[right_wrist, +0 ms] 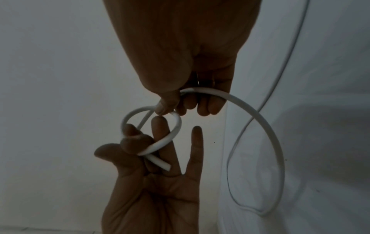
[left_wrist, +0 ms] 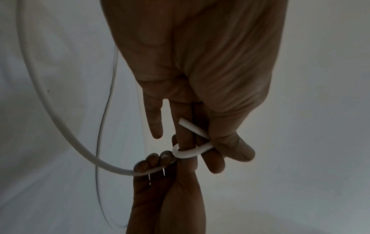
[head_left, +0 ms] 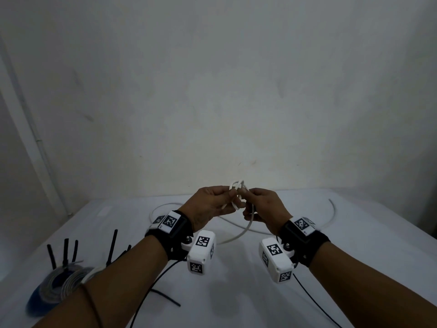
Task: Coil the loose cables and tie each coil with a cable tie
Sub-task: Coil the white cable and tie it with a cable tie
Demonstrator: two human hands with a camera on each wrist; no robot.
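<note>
Coiled cables (head_left: 56, 284) bottom-left partly behind left forearm; white cable (head_left: 329, 204) cut by right edge.

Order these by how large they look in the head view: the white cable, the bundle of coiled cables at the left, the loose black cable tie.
1. white cable, widest sweep across the table
2. bundle of coiled cables
3. loose black cable tie

The bundle lies nearer the camera, which flatters it.

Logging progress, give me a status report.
Left hand and right hand both pinch thin white cable. Small loop started, rest loose on white table. Nothing in the way.
</note>
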